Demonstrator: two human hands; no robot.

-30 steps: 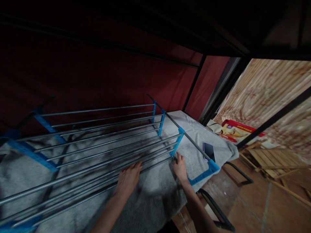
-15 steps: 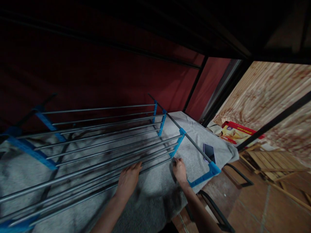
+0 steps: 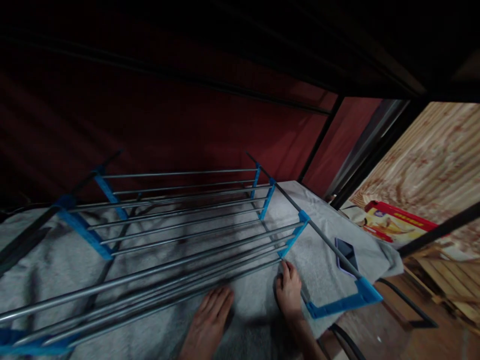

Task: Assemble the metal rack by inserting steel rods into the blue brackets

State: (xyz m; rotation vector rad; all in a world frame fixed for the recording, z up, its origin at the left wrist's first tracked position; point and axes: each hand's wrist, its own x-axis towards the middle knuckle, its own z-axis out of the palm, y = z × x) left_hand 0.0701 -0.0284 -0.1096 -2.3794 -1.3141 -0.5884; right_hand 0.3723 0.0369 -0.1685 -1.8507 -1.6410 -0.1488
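Rack (image 3: 150, 273) of grey metal rods and blue brackets, lying across a grey cloth (image 3: 318, 272) in front of a dark red backing (image 3: 206, 135). My left grip (image 3: 221, 295) is open, palm down with the fingers extended, near the lowest front rod; it is somewhat blurred, and I cannot tell whether its fingertips touch that rod. My right grip (image 3: 285, 266) is partly curled at the lower end of the near right blue bracket (image 3: 294, 237); whether it pinches anything I cannot tell. To the right, a side rail (image 3: 324, 235) passes over a phone (image 3: 347, 247) in view and meets a blue end piece (image 3: 345, 300). Beyond the cloth appear a red and yellow box (image 3: 399, 220) and wooden slats (image 3: 450, 282).
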